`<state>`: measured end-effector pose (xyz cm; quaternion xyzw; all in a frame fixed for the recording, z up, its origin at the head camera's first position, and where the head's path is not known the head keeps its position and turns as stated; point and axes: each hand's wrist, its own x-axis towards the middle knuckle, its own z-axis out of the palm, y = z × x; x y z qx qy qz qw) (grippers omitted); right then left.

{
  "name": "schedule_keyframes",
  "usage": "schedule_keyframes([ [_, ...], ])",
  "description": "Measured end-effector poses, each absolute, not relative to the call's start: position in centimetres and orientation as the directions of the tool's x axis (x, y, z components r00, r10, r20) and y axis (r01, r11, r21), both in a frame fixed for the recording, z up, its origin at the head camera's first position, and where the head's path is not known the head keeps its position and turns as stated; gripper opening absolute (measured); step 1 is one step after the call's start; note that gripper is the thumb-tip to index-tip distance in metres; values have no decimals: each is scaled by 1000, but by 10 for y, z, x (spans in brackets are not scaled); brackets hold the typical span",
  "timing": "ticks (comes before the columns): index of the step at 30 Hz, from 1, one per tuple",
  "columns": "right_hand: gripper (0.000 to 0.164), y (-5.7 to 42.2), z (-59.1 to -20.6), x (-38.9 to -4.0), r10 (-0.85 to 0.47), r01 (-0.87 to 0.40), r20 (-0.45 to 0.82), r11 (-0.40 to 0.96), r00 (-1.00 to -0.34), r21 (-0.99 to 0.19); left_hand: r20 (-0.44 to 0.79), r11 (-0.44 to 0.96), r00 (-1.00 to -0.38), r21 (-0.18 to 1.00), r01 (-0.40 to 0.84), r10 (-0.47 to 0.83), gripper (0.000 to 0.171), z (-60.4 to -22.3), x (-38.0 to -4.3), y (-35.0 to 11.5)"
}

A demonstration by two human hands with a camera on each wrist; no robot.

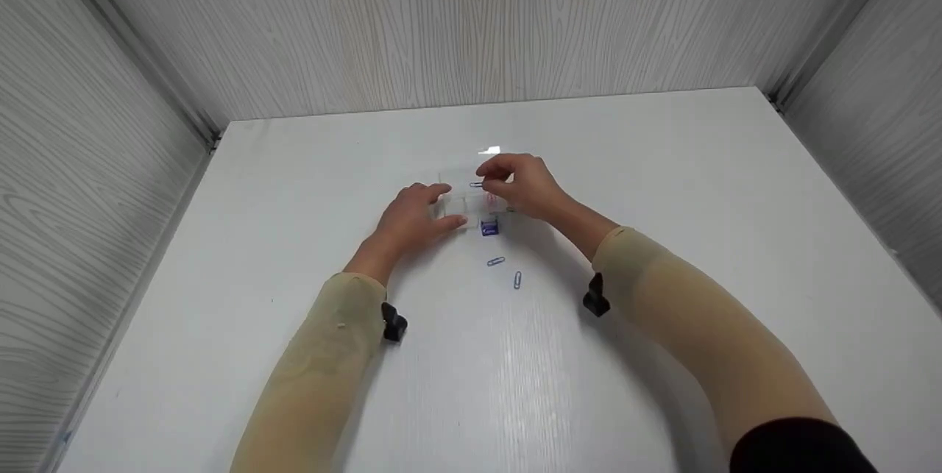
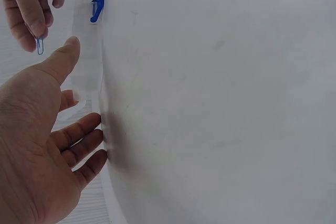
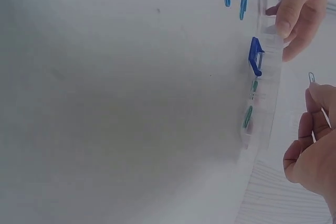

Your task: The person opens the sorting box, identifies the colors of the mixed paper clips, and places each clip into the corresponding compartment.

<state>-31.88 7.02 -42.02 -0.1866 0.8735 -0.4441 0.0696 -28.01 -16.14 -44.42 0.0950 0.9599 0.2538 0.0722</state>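
Note:
A clear plastic compartment box (image 1: 455, 207) lies on the white table, its blue clasp (image 1: 489, 227) facing me. Red and green paper clips show through its right part, among them a green paper clip (image 3: 248, 117). My left hand (image 1: 409, 217) is at the box's left end, thumb and index finger spread along it; its fingers look relaxed in the left wrist view (image 2: 42, 135). Between thumb and fingertips my right hand (image 1: 526, 182) pinches a blue paper clip (image 2: 40, 46), which hangs over the far side of the box in the head view.
Two blue paper clips lie on the table in front of the box, one paper clip (image 1: 496, 261) closer to it and another paper clip (image 1: 517, 280) nearer me. Wood-grain panels (image 1: 456, 24) rise behind the white table (image 1: 662, 164) and at both sides.

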Motion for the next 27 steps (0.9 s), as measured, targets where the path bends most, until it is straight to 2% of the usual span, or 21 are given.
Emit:
schedule_keyframes([
  [16,26,61,-426,-324,-336,-219,16,574,-942,-789,-78,864,-971,475,165,228,73,-445,-281,-160],
  [27,22,85,-417,-306,-405,-316,89,539,-910,-781,-90,860,-973,489,142,212,74,-447,-282,-161],
])
